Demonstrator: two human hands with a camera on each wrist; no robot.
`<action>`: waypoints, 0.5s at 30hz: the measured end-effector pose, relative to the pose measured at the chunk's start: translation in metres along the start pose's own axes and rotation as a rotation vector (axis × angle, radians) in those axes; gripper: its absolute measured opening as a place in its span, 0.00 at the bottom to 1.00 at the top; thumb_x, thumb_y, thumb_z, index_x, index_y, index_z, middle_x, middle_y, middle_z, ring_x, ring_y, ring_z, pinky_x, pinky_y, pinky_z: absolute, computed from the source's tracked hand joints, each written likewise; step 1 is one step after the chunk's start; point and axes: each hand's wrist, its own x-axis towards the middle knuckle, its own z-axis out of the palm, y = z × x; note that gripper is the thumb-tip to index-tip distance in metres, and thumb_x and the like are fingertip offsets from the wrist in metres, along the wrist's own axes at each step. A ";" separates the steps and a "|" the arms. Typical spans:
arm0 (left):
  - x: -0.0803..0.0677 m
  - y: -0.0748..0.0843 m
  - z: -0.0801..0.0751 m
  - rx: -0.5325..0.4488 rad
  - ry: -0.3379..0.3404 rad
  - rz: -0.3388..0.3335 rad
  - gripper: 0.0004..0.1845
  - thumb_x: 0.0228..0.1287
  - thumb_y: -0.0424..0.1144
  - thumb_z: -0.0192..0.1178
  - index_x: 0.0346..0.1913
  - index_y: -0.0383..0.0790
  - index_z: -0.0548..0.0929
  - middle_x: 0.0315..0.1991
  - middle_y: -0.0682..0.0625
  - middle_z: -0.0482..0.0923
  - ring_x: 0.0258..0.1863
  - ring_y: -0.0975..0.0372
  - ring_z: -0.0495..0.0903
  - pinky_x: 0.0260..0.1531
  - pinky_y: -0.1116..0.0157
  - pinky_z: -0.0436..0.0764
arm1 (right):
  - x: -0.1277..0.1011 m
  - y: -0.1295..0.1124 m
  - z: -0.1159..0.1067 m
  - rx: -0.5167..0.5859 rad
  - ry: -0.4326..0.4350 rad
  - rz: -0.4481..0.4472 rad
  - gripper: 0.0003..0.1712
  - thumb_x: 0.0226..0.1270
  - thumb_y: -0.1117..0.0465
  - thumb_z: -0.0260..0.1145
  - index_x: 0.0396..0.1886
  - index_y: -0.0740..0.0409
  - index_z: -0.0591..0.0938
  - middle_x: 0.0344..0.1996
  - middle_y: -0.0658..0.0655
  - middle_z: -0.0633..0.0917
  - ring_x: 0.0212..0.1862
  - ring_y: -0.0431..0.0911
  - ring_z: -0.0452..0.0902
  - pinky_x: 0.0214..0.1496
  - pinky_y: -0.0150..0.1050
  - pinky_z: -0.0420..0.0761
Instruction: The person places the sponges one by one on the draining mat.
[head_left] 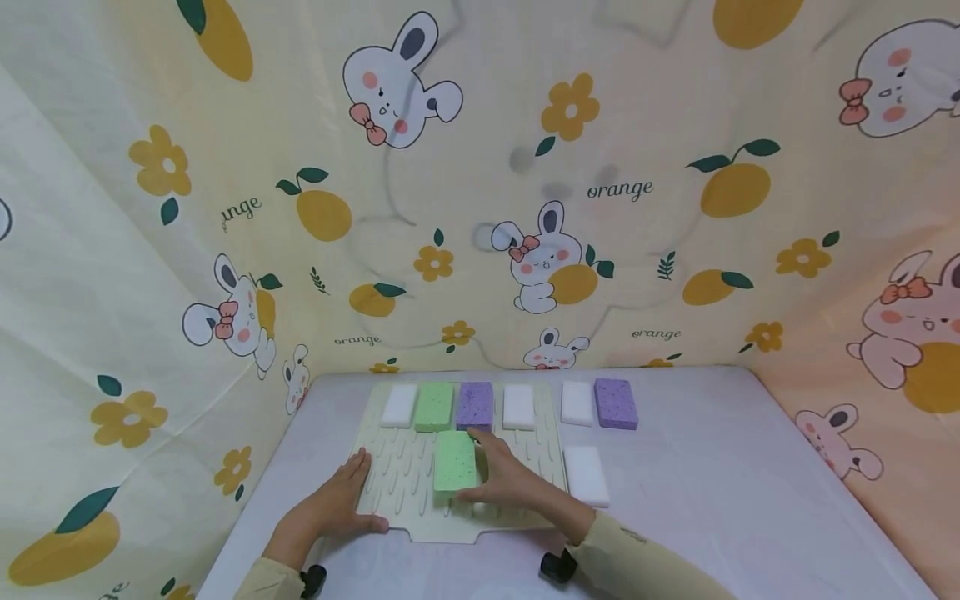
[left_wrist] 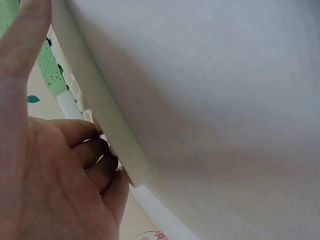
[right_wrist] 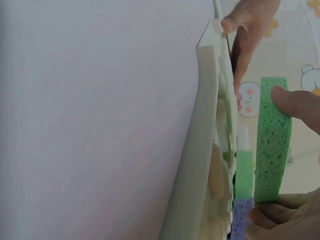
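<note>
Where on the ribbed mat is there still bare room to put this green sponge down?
The ribbed mat is bare between the left hand and the green sponge in the right hand, below the back row. The back row is crowded: four sponges side by side. Off the mat, the table is bare right of the white sponge.
</note>
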 end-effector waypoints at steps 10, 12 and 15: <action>-0.001 -0.002 -0.001 -0.012 -0.013 0.009 0.76 0.44 0.69 0.81 0.84 0.24 0.52 0.86 0.29 0.46 0.84 0.35 0.51 0.81 0.40 0.60 | 0.014 -0.011 0.020 0.028 0.005 0.002 0.67 0.54 0.44 0.88 0.85 0.59 0.59 0.81 0.67 0.65 0.81 0.65 0.60 0.80 0.66 0.67; -0.001 -0.003 0.000 -0.013 -0.012 0.017 0.76 0.45 0.69 0.81 0.84 0.24 0.52 0.85 0.29 0.46 0.84 0.35 0.51 0.81 0.40 0.60 | 0.017 -0.013 0.025 0.032 0.018 0.007 0.68 0.54 0.44 0.88 0.85 0.59 0.59 0.81 0.67 0.65 0.81 0.64 0.61 0.79 0.66 0.68; -0.001 -0.004 0.001 -0.023 -0.010 0.026 0.76 0.45 0.69 0.81 0.83 0.24 0.52 0.85 0.28 0.47 0.83 0.35 0.52 0.81 0.40 0.60 | 0.021 -0.016 0.032 0.042 0.035 0.012 0.67 0.54 0.44 0.88 0.85 0.60 0.60 0.80 0.67 0.65 0.81 0.64 0.61 0.79 0.65 0.68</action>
